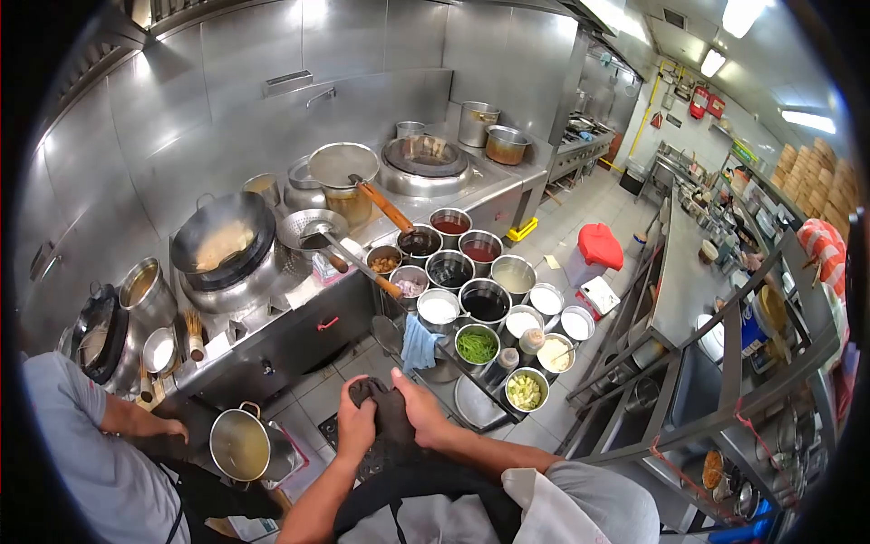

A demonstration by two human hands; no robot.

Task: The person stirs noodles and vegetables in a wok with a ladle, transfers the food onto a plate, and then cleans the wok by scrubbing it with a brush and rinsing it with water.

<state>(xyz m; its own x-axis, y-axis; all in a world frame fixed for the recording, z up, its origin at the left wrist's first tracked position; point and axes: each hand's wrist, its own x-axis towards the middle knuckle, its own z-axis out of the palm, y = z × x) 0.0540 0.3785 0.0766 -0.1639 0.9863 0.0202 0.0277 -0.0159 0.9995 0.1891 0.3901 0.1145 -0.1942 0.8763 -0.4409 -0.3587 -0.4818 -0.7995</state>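
Your left hand [356, 424] and right hand [422, 410] are both closed around a dark cloth [388, 410], bunched between them just short of the condiment trolley [482, 313]. Left of the trolley, a co-worker's hand [172, 428] rests near a steel pot [240, 444]. Beyond it, a wok [223, 238] sits on the range.

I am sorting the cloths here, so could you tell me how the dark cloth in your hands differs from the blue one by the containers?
The dark cloth is black and bunched between both hands; the blue cloth is light blue, untouched and hangs off the container rack's edge. Both are soft rags.
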